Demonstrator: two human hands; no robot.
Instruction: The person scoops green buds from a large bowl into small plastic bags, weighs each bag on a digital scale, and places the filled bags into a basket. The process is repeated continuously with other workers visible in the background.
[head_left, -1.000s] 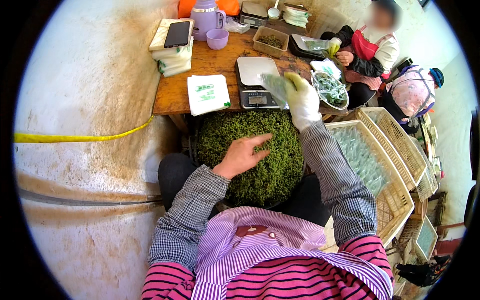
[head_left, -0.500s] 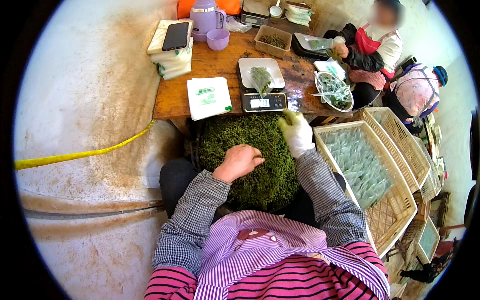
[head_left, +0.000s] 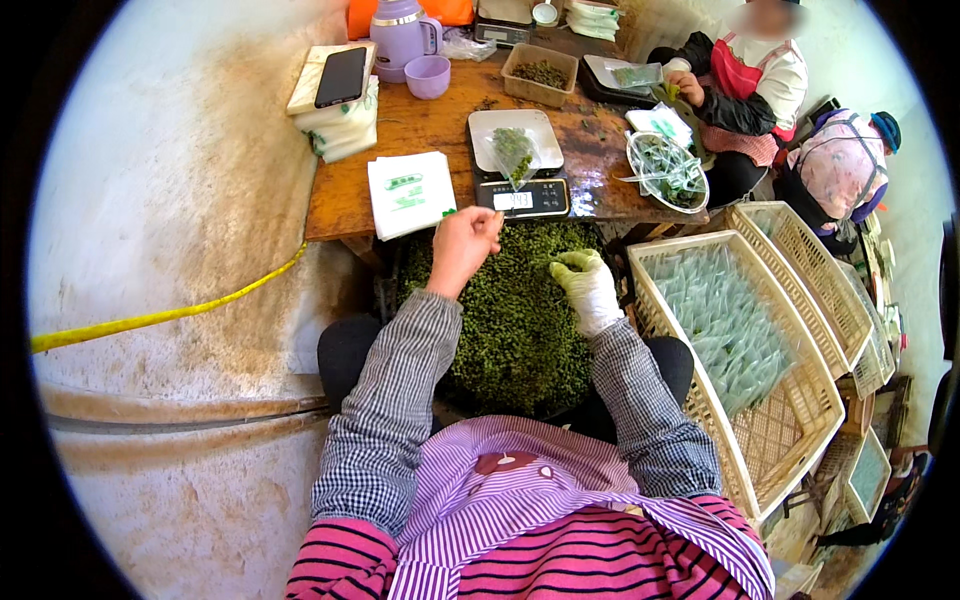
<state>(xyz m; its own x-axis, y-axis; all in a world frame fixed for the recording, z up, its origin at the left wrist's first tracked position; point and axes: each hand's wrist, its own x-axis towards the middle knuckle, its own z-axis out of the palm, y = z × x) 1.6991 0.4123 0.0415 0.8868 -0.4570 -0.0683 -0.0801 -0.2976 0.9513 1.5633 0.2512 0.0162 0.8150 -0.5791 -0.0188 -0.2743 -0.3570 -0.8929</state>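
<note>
My bare left hand (head_left: 463,250) reaches over the far part of a heap of small green buds or dried leaves (head_left: 510,340), just short of the digital scale (head_left: 522,196). Its thumb and fingertips are pinched; whatever is between them is too small to make out. A thin, pale-stained glove covers my right hand (head_left: 586,288), which hovers low over the heap's right side with fingers curled inward; what they hold cannot be seen. On the scale's pan lies a clear bag (head_left: 514,155) partly filled with green pieces.
White printed packets (head_left: 410,195) lie left of the scale. A phone (head_left: 341,78) rests on stacked packs beside a purple flask (head_left: 398,40) and cup (head_left: 428,77). Right stand an oval basket (head_left: 668,172) and a crate (head_left: 735,330) of filled bags. A co-worker (head_left: 750,90) sits beyond.
My left hand has moved away from me, from above the heap to the scale's front edge, its fingertips pinched. My right hand has shifted slightly left and nearer. The scale's display reads differently.
</note>
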